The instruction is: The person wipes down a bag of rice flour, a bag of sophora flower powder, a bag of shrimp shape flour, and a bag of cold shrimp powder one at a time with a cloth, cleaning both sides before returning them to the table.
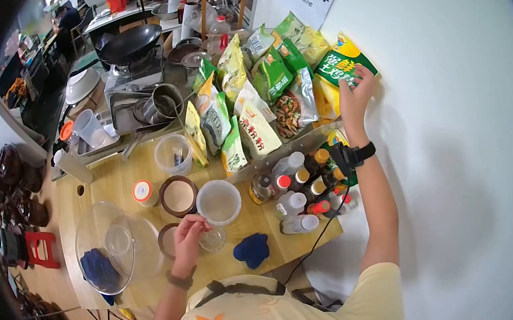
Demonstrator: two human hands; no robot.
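Though behind right hand (357,95), packet (338,56) visible

Right hand (357,90) hides some lettering on green-and-yellow bag (341,55). Top edge cuts wall notice (304,1). Labels on bottles (291,205) are unreadable.

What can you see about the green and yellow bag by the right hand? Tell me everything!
The bag looks like smooth, soft plastic. Its top is yellow with a small colourful badge, and below runs a wide green band with big white and yellow writing. It stands at a slant by the white wall, at the right end of the other packets. The right hand is at its right edge, but I can't tell how firmly it grips.
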